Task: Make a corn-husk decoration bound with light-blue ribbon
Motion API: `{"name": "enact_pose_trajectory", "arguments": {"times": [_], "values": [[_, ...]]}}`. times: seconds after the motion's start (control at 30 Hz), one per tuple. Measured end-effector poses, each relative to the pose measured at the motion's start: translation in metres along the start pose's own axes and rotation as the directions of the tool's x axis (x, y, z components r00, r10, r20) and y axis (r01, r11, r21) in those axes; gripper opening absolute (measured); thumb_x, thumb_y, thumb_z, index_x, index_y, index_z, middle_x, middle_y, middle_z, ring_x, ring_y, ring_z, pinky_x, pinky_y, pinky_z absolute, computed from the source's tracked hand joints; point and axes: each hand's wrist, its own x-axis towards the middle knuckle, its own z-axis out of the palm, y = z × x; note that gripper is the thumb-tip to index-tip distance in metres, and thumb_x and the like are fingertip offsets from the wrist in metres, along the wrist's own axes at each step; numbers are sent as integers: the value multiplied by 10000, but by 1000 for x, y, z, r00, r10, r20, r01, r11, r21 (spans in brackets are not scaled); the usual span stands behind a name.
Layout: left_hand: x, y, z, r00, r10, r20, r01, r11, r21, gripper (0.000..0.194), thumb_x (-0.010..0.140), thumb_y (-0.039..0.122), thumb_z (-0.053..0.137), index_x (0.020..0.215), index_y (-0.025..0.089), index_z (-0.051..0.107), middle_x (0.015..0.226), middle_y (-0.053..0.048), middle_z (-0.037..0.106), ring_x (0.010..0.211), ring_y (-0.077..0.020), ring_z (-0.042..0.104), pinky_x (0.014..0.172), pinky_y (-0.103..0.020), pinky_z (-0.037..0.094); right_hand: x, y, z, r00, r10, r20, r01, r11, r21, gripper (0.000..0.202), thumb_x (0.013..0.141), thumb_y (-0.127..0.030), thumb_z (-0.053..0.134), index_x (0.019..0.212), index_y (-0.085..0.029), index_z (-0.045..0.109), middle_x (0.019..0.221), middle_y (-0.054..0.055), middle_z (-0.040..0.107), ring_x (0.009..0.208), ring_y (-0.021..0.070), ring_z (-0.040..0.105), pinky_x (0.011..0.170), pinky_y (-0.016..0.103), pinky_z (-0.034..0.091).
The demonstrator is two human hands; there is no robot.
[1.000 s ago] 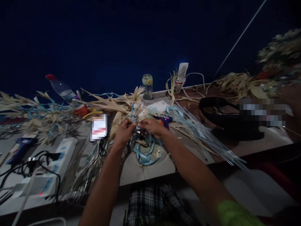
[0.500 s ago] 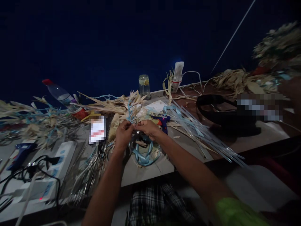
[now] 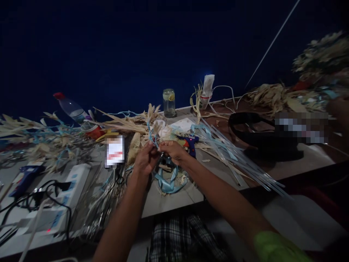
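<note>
My left hand (image 3: 145, 157) is closed around the lower end of a blue-wrapped stem (image 3: 149, 131) with pale dried husk petals at its top. Beside it, my right hand (image 3: 172, 150) pinches at the same lower end, fingertips nearly touching the left ones. Exactly what lies between the right fingertips is too small to make out clearly. Below the hands, a loop of light blue ribbon (image 3: 168, 186) lies on the table. Just right of my right hand is a blue glue gun (image 3: 191, 142) with a small red light.
A glass jar (image 3: 169, 103) stands behind the hands. Clear glue sticks (image 3: 240, 163) and a black handled object (image 3: 264, 138) lie to the right. On the left are a phone (image 3: 114, 152), a power strip (image 3: 73, 182), another glue gun (image 3: 25, 178), thin wires and husk stems (image 3: 49, 131).
The left hand has turned and its fingers have shifted on the stem. The right hand keeps its pinch beside it. The whole view has shifted slightly.
</note>
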Motion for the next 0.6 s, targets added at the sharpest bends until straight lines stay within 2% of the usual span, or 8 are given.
{"name": "enact_pose_trajectory", "arguments": {"times": [0.2, 0.37, 0.5, 0.6], "values": [[4, -3, -1, 988, 63, -140, -63, 998, 8, 263, 572, 151, 681, 709, 179, 459, 524, 93, 423, 456, -24, 409, 523, -171, 405, 2, 5, 3, 999, -43, -5, 43, 999, 8, 67, 505, -179, 561, 545, -140, 523, 458, -81, 450, 436, 34, 304, 461, 201, 191], [0, -2, 3, 980, 179, -89, -177, 984, 30, 289, 541, 134, 706, 734, 178, 495, 536, 89, 467, 464, -27, 434, 516, -166, 392, 0, 6, 4, 999, 28, 15, -29, 998, 49, 105, 517, -197, 585, 580, -149, 517, 482, -75, 471, 448, 41, 362, 473, 197, 237], [-3, -5, 8, 933, 357, -51, -351, 931, 103, 280, 557, 150, 715, 755, 180, 520, 559, 78, 500, 485, -35, 461, 520, -167, 386, -3, 3, 6, 999, 43, -21, -42, 997, 71, 100, 509, -200, 576, 575, -152, 519, 469, -74, 463, 431, 42, 356, 457, 200, 231], [-4, -9, 8, 911, 408, -65, -393, 904, 167, 265, 575, 167, 714, 773, 177, 539, 590, 68, 525, 512, -40, 484, 536, -167, 390, -3, 2, 6, 999, 20, -48, -16, 997, 73, 94, 516, -208, 578, 563, -152, 520, 456, -75, 447, 432, 41, 344, 458, 201, 233]]}}
